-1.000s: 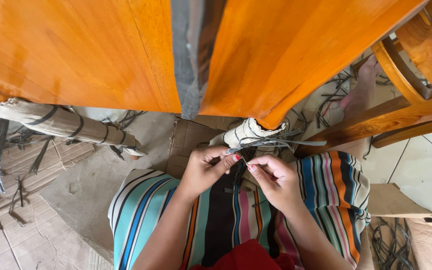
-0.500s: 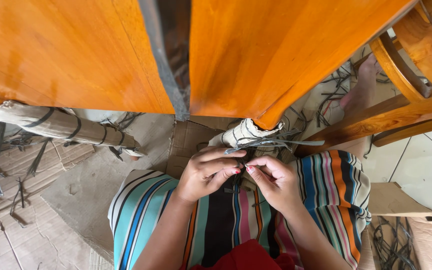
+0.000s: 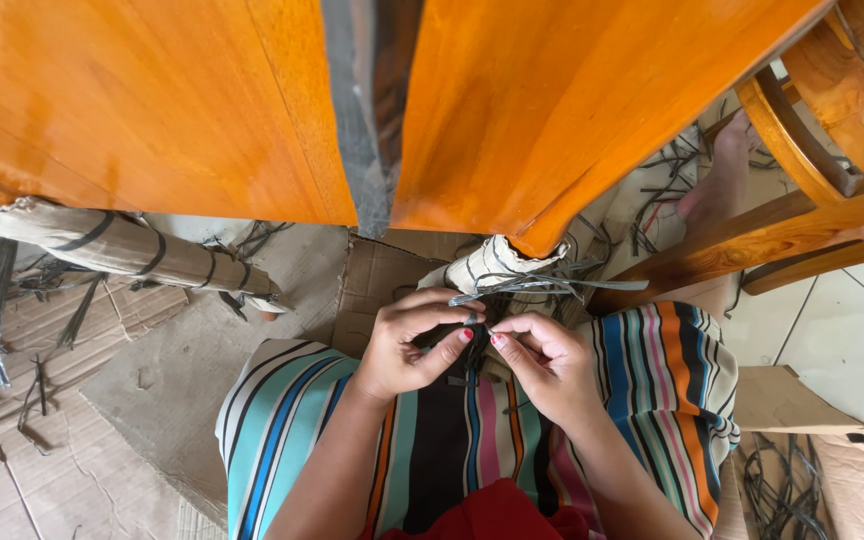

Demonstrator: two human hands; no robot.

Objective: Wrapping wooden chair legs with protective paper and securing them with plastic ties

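Grey strap (image 3: 552,286) — pinched at its near end by left hand (image 3: 407,345) and right hand (image 3: 550,365), fingertips closed — paper-wrapped leg (image 3: 492,268) apparently partly unbound, strap not yet free.

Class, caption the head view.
Both hands, left and right, pinch a dark strip beneath an orange wooden tabletop.

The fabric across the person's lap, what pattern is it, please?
Multicoloured stripes on the fabric, clearest in the head view.
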